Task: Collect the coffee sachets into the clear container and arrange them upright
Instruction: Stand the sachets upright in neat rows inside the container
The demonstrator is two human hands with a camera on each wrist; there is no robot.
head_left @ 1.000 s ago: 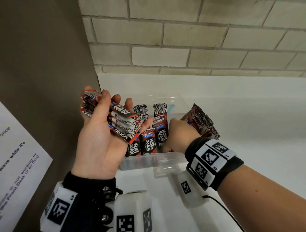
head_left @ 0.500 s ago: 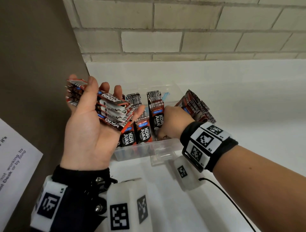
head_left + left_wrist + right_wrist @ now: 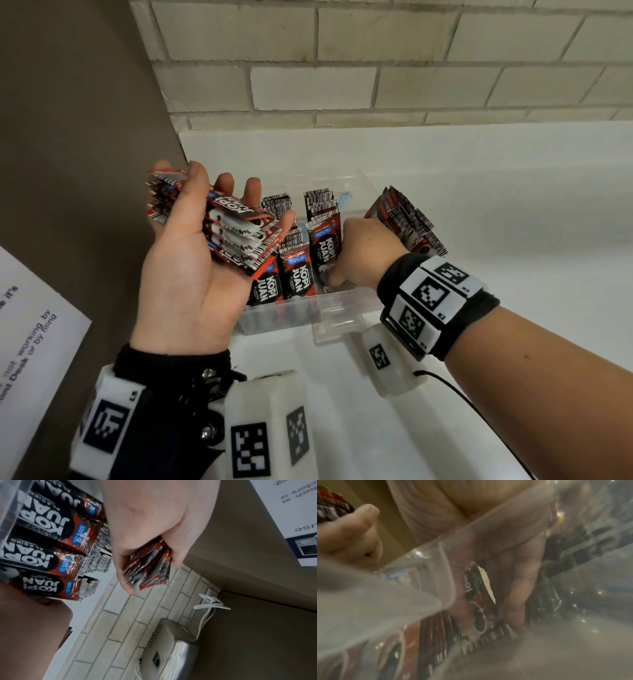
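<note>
My left hand (image 3: 191,274) is raised palm up, thumb curled over a fanned stack of sachets (image 3: 236,233). My right hand (image 3: 363,253) reaches down into the clear container (image 3: 291,311), fingers (image 3: 520,588) pressed against an upright sachet.

Pale brick wall (image 3: 342,61) behind white counter (image 3: 479,192); taupe panel (image 3: 68,137) left, bearing printed notice (image 3: 30,329).

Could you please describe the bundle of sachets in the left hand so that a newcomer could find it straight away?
Start at the clear container on the white counter below the brick wall. Just left of it, the left hand is raised palm-up, gripping a stack of sachets. Unlike the upright sachets in the container, this stack lies sideways.
</note>
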